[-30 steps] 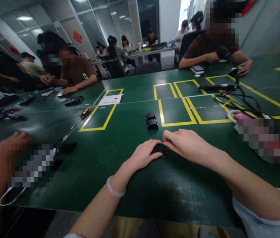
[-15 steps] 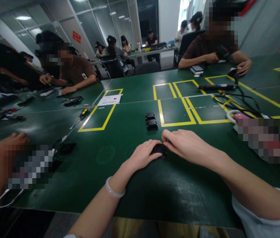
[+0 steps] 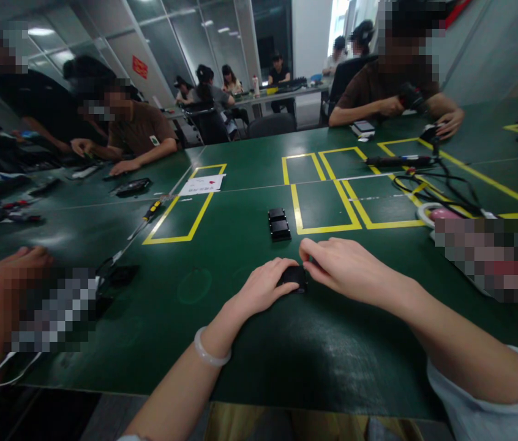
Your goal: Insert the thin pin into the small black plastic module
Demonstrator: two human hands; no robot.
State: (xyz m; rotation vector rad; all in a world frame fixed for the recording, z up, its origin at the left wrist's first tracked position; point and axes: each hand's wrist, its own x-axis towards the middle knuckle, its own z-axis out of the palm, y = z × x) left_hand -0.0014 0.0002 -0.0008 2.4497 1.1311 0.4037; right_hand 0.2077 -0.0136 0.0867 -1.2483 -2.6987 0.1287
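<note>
A small flat black square piece lies on the green table in front of me. My left hand grips it from the left, thumb along the near edge and fingers over the far edge. At its upper right corner my right hand is closed in a pinch, the fingertips at the piece's edge. Whatever sits between those fingertips is too small to make out. Just beyond, a black block in two square sections rests on the table, touched by neither hand.
Yellow tape rectangles mark the green table. A screwdriver and white paper lie left of centre. Black cables and a blurred-out pink item are at right. Another person's hand is at left; co-workers sit opposite.
Both hands keep nearly the same place on the black piece. The view has shifted very slightly, and a standing person at far left has moved to the right.
</note>
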